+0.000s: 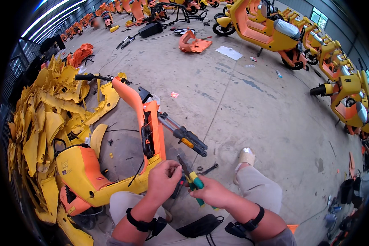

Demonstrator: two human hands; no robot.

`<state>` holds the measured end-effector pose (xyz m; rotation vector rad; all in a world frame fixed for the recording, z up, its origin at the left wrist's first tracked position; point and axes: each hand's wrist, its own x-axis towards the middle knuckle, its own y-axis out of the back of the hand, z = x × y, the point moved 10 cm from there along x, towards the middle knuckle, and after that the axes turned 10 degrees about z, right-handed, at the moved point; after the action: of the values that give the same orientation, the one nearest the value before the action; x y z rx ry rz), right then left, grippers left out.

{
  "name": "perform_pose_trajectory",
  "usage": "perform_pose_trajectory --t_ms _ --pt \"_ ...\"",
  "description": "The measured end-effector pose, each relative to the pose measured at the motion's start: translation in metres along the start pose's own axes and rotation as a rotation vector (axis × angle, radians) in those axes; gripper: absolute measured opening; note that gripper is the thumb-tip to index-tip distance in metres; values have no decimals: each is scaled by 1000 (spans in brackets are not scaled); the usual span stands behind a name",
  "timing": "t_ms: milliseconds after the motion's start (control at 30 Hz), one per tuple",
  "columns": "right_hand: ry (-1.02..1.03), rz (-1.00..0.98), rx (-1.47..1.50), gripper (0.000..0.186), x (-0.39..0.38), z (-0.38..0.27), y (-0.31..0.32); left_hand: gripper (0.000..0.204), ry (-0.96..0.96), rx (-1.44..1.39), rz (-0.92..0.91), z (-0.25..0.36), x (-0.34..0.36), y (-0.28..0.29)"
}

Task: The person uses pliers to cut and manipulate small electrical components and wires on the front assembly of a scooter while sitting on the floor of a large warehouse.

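Crosswise, the pliers slant from your right hand toward your left fingertips

Your right hand (214,192) is wrapped around the pliers (198,182), the pair with yellow and green handles, so the grip on that side looks firmly closed. Its fingers cover part of the handles, and you can't tell from this view how wide the metal mouth stands.

Your left hand (163,179) is curled, thumb and fingers drawn in close together. Whether something small is pinched between them can't be made out, nor can you tell whether the fingertips touch the metal or sit just beside it.

Mind the slant, which is probably what counts most. The pliers' long axis runs up and to the left out of your right fist, tip away from your body, and the metal head lies just right of your left fingertips. So your right hand has the handle end, while your left is nearer the working end.

Around this, the stripped scooter (119,189) is on your left, with its low yellow side near your left hand. Beyond the pliers' tip, the fork legs (188,139) lie on the floor (258,106). A dark wrench (210,168) also lies there, past your right hand.
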<state>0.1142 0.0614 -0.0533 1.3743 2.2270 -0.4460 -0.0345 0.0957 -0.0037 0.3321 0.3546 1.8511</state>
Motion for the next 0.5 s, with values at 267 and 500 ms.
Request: perform_pose_trajectory --t_ms 267,500 --pt "140 75 -176 49 3 -8 9 15 -75 92 58 -4 6 0" --pt "264 259 -147 43 19 19 21 14 -19 121 -25 -11 -1 -22"
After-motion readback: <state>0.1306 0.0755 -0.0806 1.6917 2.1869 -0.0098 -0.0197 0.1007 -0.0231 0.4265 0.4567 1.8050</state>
